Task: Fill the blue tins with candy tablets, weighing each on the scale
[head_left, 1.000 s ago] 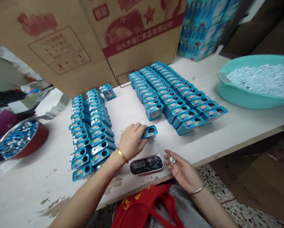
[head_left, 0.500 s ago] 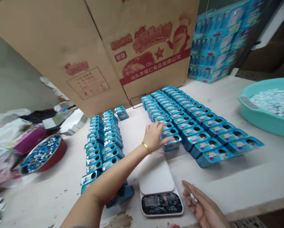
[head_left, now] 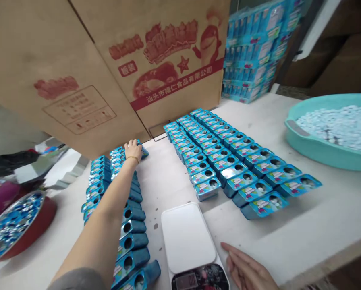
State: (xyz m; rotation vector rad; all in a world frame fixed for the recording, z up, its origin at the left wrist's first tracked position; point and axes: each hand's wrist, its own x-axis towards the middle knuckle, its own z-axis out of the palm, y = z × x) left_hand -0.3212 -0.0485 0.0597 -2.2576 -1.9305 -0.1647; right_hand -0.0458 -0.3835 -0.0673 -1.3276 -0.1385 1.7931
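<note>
My left hand [head_left: 133, 150] reaches to the far end of the left-hand rows, its fingers bent over a small blue box [head_left: 144, 152]. The hand covers part of that box. Beside the scale, my right hand [head_left: 249, 269] is half curled; what its fingers hold, if anything, is hidden. The white kitchen scale [head_left: 188, 237] has a bare top plate and a black panel with a lit display. To its left run rows of blue boxes with round holes [head_left: 131, 243], partly behind my left forearm. More blue boxes [head_left: 207, 188] stand in long rows to the right.
A turquoise basin [head_left: 325, 151] of small white pieces stands on the right. At the left is a red bowl [head_left: 32, 233] of shiny blue pieces. Behind the rows rises a large cardboard carton [head_left: 174, 100], with stacked blue packs [head_left: 250, 56] to its right.
My left hand has moved from the near end of the right-hand rows to the far left. White pieces seen in my right hand no longer show. The view has shifted.
</note>
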